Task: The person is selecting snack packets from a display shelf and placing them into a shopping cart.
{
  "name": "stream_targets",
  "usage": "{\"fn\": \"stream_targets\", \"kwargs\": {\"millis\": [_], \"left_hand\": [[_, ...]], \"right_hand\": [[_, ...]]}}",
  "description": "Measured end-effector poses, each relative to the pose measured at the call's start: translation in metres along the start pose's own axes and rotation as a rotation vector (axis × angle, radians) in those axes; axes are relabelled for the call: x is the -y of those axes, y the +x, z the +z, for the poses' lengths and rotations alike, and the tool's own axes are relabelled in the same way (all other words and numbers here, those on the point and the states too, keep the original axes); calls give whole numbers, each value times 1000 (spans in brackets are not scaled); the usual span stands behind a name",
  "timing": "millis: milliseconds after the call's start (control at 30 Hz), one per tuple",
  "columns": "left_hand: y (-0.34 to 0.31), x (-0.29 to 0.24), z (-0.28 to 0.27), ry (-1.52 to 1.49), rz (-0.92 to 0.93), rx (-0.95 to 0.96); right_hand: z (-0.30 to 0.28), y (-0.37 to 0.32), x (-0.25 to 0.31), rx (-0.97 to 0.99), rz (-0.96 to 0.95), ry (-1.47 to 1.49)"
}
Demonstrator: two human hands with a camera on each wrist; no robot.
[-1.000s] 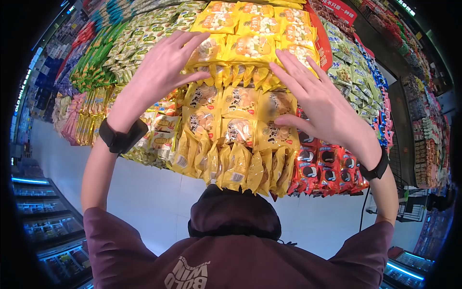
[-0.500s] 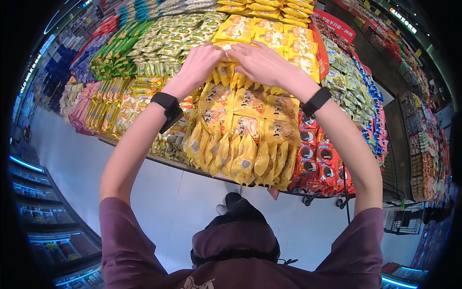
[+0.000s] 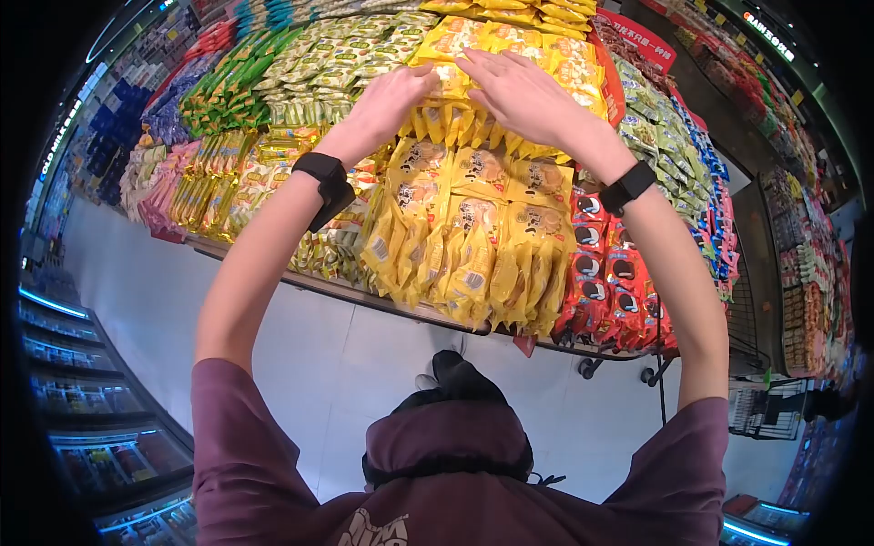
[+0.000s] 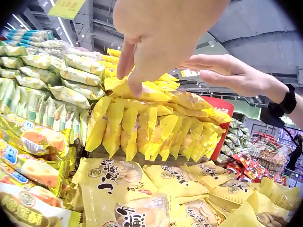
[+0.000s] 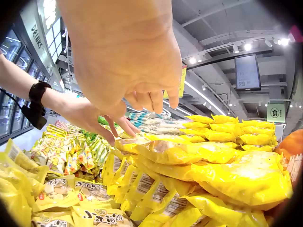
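Yellow snack bags (image 3: pixel 455 38) with pale round pieces printed on them lie stacked flat in the upper tier. At that tier's front left corner is my left hand (image 3: pixel 393 102), its fingertips right at the edge of a bag. Its thumb points down at the bag in the left wrist view. My right hand (image 3: pixel 533 100) is over the same stack with its fingers stretched toward the left hand. In the right wrist view, the left fingers (image 5: pixel 124 126) lie along the stack's side. Below, more yellow cracker bags (image 3: pixel 478 214) stand upright or lie flat.
Red packets (image 3: pixel 624 273) sit at the lower right, and green packets (image 3: pixel 350 59) are stacked to the left. A red sign panel (image 3: pixel 608 77) borders the stack's right side. A shopping cart (image 3: pixel 765 409) stands on the floor at right.
Both hands came from wide apart to close together over the front bags. Since half a second ago they have drawn slightly apart, the right one shifting right and farther over the stack.
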State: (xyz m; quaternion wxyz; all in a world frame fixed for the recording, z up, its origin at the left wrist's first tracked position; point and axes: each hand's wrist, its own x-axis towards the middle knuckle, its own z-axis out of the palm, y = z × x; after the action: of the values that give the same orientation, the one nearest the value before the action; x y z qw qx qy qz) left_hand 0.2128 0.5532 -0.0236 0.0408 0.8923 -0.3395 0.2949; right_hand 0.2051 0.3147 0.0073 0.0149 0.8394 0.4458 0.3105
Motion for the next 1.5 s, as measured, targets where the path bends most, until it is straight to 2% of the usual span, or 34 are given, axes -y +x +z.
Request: {"fn": "stream_targets", "kwargs": {"millis": [133,233,267,367,433,500,600,733,833,900,1000,1067,1133,1267,1367,1467,1500], "left_hand": [[-16,-12,-15,-22,22,-183],[-43,-57,-58,-129,-129,-117],[-55,-71,-68,-195,-182,-96],[-96,-109,-80,-296,-135,-273],[-128,-143,-85,-392,-302,-250],[-166,-173,-74,-430,-355,-249],[-223,-223,-54,-510,-454,-120],[-263,-290,-53,-572,-514,-36],[-266,-331,-51,-600,-570,18],[-252,-357,-43,-617,-586,41],[-207,-393,-28,-635,-542,90],[-171,-420,-12,-639,-481,68],[-142,-447,9,-643,-397,20],[-100,-509,43,-685,-293,112],[-74,-546,50,-682,-298,208],[-57,-567,40,-772,-537,273],[-56,-573,39,-733,-555,251]], "right_hand": [[-63,-52,22,49,89,76],[-103,-109,46,142,224,191],[-111,-132,56,156,301,239],[-125,-199,91,175,529,359],[-130,-237,119,209,675,373],[-125,-272,142,192,705,371],[-118,-296,167,137,804,461],[-105,-284,174,51,688,423],[-88,-265,168,-3,516,607],[-78,-256,168,-36,319,691],[-79,-255,164,26,114,734],[-89,-270,148,-37,56,763],[-99,-293,126,-100,26,766],[-108,-352,85,-105,72,817],[-124,-391,64,-46,80,860],[-141,-429,54,-40,78,892],[-144,-442,54,-44,84,886]]}}
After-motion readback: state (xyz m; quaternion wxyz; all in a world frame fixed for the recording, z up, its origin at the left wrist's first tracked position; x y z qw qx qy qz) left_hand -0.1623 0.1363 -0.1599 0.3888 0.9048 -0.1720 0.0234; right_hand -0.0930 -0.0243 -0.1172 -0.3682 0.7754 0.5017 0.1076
